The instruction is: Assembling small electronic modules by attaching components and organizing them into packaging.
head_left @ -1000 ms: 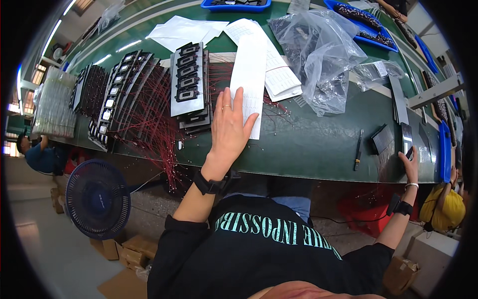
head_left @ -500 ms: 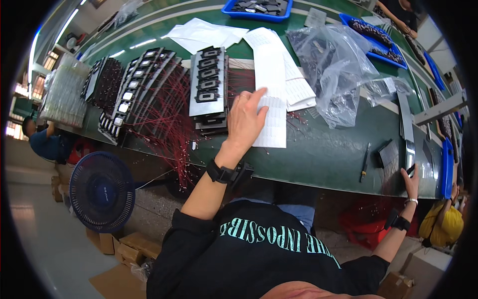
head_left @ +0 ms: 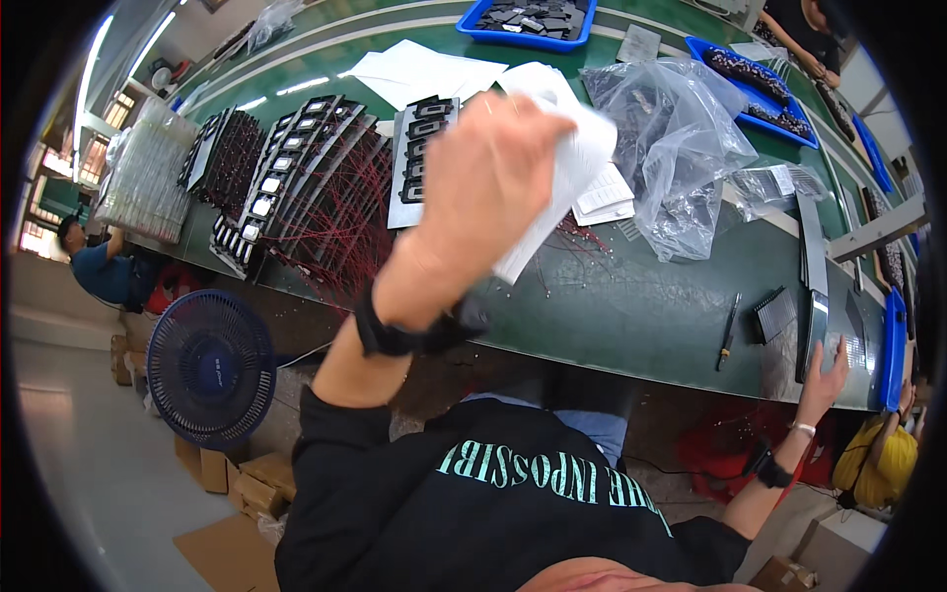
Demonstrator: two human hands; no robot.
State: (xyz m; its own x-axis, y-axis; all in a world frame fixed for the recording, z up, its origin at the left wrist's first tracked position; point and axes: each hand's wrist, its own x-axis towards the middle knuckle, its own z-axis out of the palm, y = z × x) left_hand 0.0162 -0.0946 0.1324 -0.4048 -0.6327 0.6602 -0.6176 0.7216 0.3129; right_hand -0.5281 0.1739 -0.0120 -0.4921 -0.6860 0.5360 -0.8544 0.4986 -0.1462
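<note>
My left hand (head_left: 483,192), smeared by motion, is raised over the table with its fingers closed on a long white printed paper sheet (head_left: 546,232). The sheet lifts and curls beside the fingertips; the exact grip is hidden. Just left of that hand, partly covered, stands a stack of grey plates with black frame-shaped parts (head_left: 411,163). At the right, my right hand (head_left: 821,380) is open, fingers spread, by the near end of a long dark glossy strip (head_left: 813,321). Whether it touches the strip, I cannot tell.
Strips with red wires (head_left: 335,187) fan out at left, beside clear plastic trays (head_left: 148,173). Clear plastic bags (head_left: 671,148) and blue bins (head_left: 538,39) lie farther back. A thin pen-like tool (head_left: 729,333) lies at right. A blue fan (head_left: 212,365) stands below the table's left edge.
My left hand has risen from the paper sheet, bending it up from the table. My right hand has let go of the dark strip and its fingers have spread.
</note>
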